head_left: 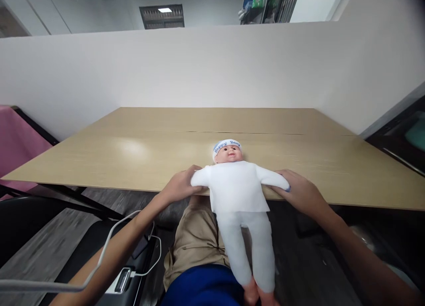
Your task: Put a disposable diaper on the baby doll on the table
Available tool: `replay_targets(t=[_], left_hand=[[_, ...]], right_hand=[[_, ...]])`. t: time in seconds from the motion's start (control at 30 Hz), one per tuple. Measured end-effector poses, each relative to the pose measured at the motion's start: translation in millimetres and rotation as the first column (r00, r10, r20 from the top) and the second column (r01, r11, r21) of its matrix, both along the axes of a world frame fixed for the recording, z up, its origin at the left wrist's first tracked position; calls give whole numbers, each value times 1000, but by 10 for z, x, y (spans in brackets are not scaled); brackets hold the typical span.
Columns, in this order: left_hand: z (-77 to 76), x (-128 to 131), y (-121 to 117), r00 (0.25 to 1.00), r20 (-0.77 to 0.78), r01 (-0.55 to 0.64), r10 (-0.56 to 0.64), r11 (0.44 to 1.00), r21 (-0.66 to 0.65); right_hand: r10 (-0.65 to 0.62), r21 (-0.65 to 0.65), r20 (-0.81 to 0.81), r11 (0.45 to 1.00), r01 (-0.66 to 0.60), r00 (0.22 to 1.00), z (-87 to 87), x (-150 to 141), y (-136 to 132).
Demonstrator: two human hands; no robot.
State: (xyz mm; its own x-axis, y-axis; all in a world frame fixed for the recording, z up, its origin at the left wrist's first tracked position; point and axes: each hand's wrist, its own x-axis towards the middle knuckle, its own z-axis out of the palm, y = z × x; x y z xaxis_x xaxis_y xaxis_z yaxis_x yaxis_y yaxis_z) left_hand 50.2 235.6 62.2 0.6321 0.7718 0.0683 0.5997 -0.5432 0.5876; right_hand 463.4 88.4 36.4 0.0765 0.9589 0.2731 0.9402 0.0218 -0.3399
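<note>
A baby doll in a white top and pale trousers lies face up across the table's front edge. Its head, in a white cap with a "Happy Baby" band, rests over the tabletop, while its legs hang down towards my lap. My left hand grips the doll's sleeve on the left side of the view. On the other side, my right hand is closed round the opposite sleeve end, where a bit of blue shows. Both arms of the doll are spread outwards. Some of my fingers are hidden behind the sleeves.
The wooden table stands against a white partition. A dark screen-like object is at the right. Pink cloth and a black chair are at the left. A white cable passes over my left forearm, near a power bank.
</note>
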Motion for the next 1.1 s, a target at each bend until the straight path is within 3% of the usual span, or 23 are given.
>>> replay_targets(t=[0.13, 0.27, 0.53, 0.87, 1.1], left_hand=[[-87, -100, 271, 995, -91, -44, 50, 997, 71], [-203, -154, 575, 989, -139, -31, 50, 990, 136], [-359, -28, 1302, 995, -94, 8, 15, 970, 242], [-390, 175, 2150, 999, -10, -49, 52, 976, 212], [-435, 370, 2803, 994, 37, -111, 104, 948, 299]], right_hand=[[3, 68, -44, 998, 0, 999, -238, 115, 115], [-33, -3, -66, 999, 33, 997, -369, 190, 377], [-93, -40, 9, 995, 93, 996, -410, 363, 1210], [-131, -8, 3, 991, 131, 991, -476, 604, 2178], [-70, 87, 9, 994, 69, 997, -550, 875, 2867]])
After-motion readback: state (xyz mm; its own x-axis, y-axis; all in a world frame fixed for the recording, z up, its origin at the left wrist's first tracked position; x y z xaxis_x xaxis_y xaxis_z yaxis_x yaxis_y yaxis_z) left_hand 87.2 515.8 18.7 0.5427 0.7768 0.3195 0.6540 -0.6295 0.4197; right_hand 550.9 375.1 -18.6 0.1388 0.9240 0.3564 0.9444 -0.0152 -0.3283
